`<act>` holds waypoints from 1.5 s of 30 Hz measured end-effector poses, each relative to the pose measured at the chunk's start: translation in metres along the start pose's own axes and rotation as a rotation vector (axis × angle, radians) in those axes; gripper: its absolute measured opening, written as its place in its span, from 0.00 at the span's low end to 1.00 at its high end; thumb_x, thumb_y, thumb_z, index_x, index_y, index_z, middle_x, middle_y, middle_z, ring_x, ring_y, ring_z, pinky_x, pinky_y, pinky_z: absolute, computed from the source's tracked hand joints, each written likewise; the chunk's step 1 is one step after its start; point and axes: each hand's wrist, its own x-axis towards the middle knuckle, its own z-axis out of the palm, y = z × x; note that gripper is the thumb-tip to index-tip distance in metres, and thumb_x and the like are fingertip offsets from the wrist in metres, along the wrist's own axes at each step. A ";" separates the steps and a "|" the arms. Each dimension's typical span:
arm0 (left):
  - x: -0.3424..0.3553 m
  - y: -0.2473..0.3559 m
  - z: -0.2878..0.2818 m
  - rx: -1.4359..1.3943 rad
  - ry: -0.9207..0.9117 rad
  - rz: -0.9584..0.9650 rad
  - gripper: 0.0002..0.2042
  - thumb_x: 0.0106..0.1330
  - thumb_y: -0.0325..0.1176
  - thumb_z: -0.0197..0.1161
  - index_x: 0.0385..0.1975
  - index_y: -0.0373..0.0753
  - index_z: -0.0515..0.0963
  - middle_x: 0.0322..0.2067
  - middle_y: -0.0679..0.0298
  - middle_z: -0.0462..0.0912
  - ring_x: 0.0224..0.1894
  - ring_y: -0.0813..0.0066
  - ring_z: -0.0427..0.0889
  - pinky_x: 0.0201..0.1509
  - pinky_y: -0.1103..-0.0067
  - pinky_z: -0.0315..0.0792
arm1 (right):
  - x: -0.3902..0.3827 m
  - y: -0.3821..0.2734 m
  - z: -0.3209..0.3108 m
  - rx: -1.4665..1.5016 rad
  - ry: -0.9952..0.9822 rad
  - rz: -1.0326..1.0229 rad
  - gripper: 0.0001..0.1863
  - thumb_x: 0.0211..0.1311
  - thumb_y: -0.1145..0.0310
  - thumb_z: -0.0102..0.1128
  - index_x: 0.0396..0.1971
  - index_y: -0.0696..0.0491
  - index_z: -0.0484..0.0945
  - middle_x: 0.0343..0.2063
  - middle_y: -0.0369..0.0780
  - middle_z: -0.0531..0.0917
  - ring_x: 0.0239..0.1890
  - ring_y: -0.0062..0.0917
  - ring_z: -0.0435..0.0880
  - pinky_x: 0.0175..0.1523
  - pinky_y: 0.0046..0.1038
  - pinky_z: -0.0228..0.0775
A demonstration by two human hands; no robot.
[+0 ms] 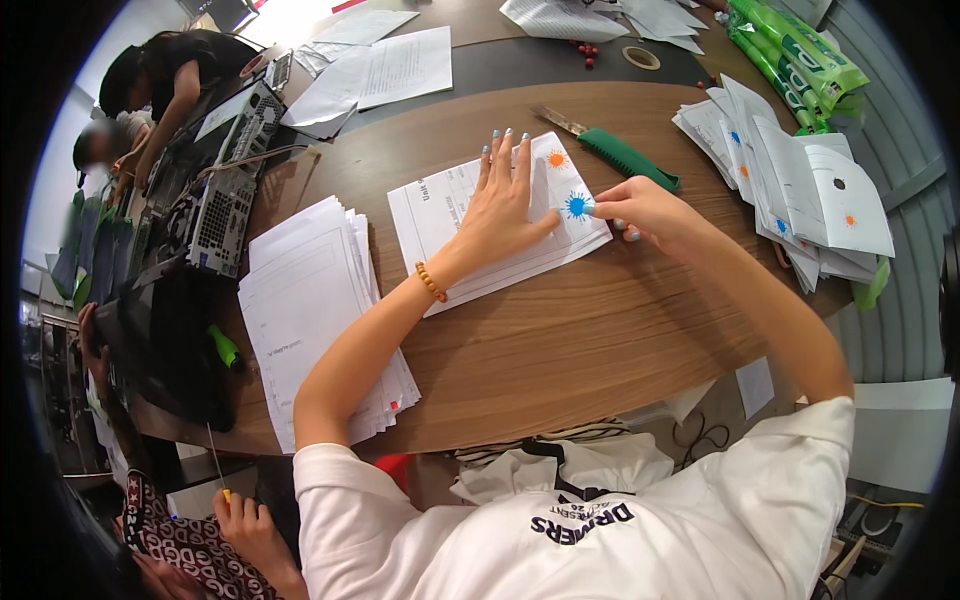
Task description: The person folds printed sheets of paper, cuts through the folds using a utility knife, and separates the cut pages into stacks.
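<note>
My left hand [497,207] lies flat with spread fingers on a white printed sheet [455,268], a bead bracelet on its wrist. The sheet shows an orange splat and a blue splat [575,206] near its right edge. At that edge my right hand [655,215] pinches the paper, thumb and finger beside the blue splat. Just beyond it lies a green-handled knife [628,157], its stained blade pointing to the far left. A stack of printed papers [305,300] rests left of my left forearm.
Folded papers with coloured splats [800,190] pile up at the right, below green plastic packs [800,60]. A tape roll [641,58] and red beads [588,55] lie at the back. An opened computer case [235,190] stands left; another person's hand [250,535] holds a yellow-handled screwdriver.
</note>
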 end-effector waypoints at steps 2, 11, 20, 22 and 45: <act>0.001 -0.001 -0.001 -0.009 -0.011 -0.045 0.43 0.55 0.45 0.58 0.62 0.25 0.44 0.63 0.38 0.44 0.68 0.47 0.38 0.70 0.63 0.37 | 0.008 -0.003 0.006 -0.040 -0.007 -0.049 0.16 0.54 0.67 0.61 0.40 0.60 0.77 0.29 0.35 0.78 0.27 0.12 0.70 0.28 0.15 0.62; 0.053 0.005 -0.143 -0.268 0.985 0.156 0.28 0.56 0.37 0.58 0.53 0.27 0.60 0.49 0.39 0.68 0.55 0.45 0.66 0.58 0.65 0.61 | -0.018 -0.039 0.024 -0.004 0.606 -0.944 0.17 0.57 0.75 0.55 0.48 0.60 0.74 0.32 0.38 0.83 0.28 0.17 0.78 0.32 0.20 0.70; -0.035 0.062 -0.317 0.266 0.724 0.122 0.29 0.64 0.43 0.54 0.60 0.33 0.58 0.50 0.49 0.72 0.29 0.74 0.76 0.40 0.78 0.73 | -0.029 -0.059 0.217 -0.939 0.381 -1.861 0.19 0.47 0.74 0.55 0.42 0.63 0.76 0.42 0.54 0.78 0.44 0.40 0.80 0.48 0.31 0.75; -0.031 0.044 -0.297 0.456 0.763 -0.004 0.27 0.63 0.37 0.55 0.60 0.34 0.58 0.43 0.52 0.76 0.30 0.74 0.74 0.45 0.76 0.70 | -0.033 -0.040 0.244 -1.024 0.196 -1.851 0.20 0.47 0.74 0.54 0.43 0.65 0.75 0.43 0.56 0.77 0.44 0.42 0.80 0.49 0.33 0.73; -0.085 -0.093 -0.099 -0.004 0.445 -0.434 0.05 0.62 0.29 0.53 0.28 0.35 0.71 0.10 0.62 0.69 0.13 0.79 0.64 0.18 0.76 0.56 | -0.089 0.098 -0.143 -0.934 1.124 -0.435 0.31 0.53 0.61 0.60 0.54 0.63 0.64 0.53 0.55 0.68 0.58 0.46 0.64 0.61 0.36 0.57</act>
